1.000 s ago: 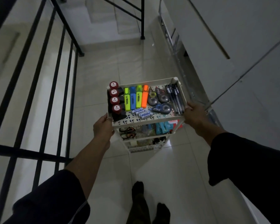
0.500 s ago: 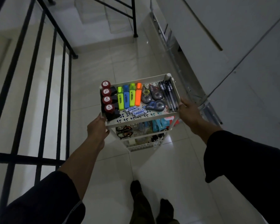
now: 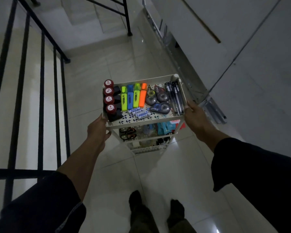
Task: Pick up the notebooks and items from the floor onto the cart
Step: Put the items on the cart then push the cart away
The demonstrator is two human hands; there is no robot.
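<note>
A white three-tier cart (image 3: 142, 122) stands on the tiled floor in front of me. Its top tray holds red-capped stamps (image 3: 109, 100), several highlighters (image 3: 133, 96), correction tapes (image 3: 158, 100), batteries (image 3: 139, 113) and dark pens (image 3: 175, 96). My left hand (image 3: 98, 130) grips the tray's near left corner. My right hand (image 3: 194, 117) grips its near right corner. Scissors (image 3: 128, 133) and teal packets (image 3: 164, 128) lie on the middle shelf. No notebooks show on the floor.
A black stair railing (image 3: 40, 91) runs along the left, with steps (image 3: 97, 15) rising at the far end. A white wall and a glass panel with a metal base (image 3: 212, 108) close the right side. My two feet (image 3: 156, 207) stand behind the cart.
The view has shifted slightly as I walk with the cart along the landing; both hands keep their hold on the top tray's corners.
</note>
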